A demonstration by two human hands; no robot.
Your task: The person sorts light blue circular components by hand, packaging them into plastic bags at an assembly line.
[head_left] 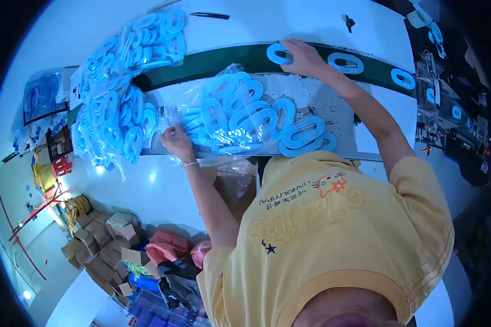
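My right hand [304, 58] reaches over the dark green belt, its fingers closed on the near end of a light-blue oval ring [275, 54]. Two more such rings, a middle ring [346, 63] and a right-hand ring [402, 79], lie on the belt. My left hand [177, 144] is closed on the edge of a clear plastic bag [172, 115]. Inside and beside the bag are several blue ovals with concentric grooves; a loose grooved oval [303, 132] lies at its right. The left fingertips are partly hidden.
Filled clear bags of blue ovals [109, 117] are heaped at the left, across the belt [218, 59]. A black pen [210, 16] and a small dark object [348, 23] lie on the far white surface. Machinery [447, 103] stands right; cardboard boxes [101, 245] are stacked lower left.
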